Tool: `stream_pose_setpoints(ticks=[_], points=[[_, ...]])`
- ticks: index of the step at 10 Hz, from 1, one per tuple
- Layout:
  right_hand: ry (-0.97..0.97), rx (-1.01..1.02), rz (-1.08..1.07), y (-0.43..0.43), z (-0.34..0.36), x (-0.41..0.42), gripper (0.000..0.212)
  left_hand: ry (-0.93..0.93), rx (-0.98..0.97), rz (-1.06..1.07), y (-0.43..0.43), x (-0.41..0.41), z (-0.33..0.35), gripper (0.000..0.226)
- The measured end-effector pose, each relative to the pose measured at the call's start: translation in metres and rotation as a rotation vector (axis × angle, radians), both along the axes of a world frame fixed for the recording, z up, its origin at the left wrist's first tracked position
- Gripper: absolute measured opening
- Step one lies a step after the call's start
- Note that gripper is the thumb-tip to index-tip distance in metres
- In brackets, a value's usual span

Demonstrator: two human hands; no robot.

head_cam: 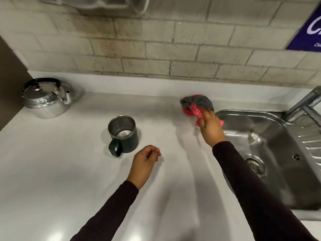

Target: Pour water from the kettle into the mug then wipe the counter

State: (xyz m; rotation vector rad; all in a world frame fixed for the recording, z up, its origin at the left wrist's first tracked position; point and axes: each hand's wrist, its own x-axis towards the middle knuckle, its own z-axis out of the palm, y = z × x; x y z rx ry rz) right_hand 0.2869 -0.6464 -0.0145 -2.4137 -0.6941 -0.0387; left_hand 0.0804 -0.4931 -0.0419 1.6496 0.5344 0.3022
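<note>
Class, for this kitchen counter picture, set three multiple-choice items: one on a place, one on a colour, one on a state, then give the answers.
1. Where does the shiny metal kettle stand?
A. in the sink
B. at the counter's far left
C. beside the tap

2. What colours is the crumpled cloth?
A. grey and pink
B. white
C. green and yellow

3. What is the right hand doing?
A. resting empty
B. lifting the mug
C. gripping the cloth

Answers: 1 B, the kettle sits by the brown left wall, far from the steel sink. 2 A, both colours show. 3 C, its fingers close on the cloth; the dark handled mug stands untouched.
</note>
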Motion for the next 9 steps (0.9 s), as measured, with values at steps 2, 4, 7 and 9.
stream_pose_setpoints(ticks=[2, 4, 7, 9], points=[[-0.103, -0.216, 0.031, 0.029, 0.002, 0.09, 0.042, 0.064, 0.062, 0.067, -0.017, 0.015, -0.005, 0.035], [0.022, -0.477, -0.007, 0.054, -0.033, 0.13, 0.045, 0.105, 0.075, 0.11, -0.022, 0.019, -0.009, 0.033], [0.101, -0.533, 0.075, 0.049, -0.035, 0.128, 0.051, 0.139, 0.063, 0.104, -0.015, 0.023, -0.017, 0.033], [-0.07, -0.37, 0.043, 0.039, -0.026, 0.071, 0.041, 0.123, 0.045, 0.025, -0.003, 0.011, -0.013, 0.034]])
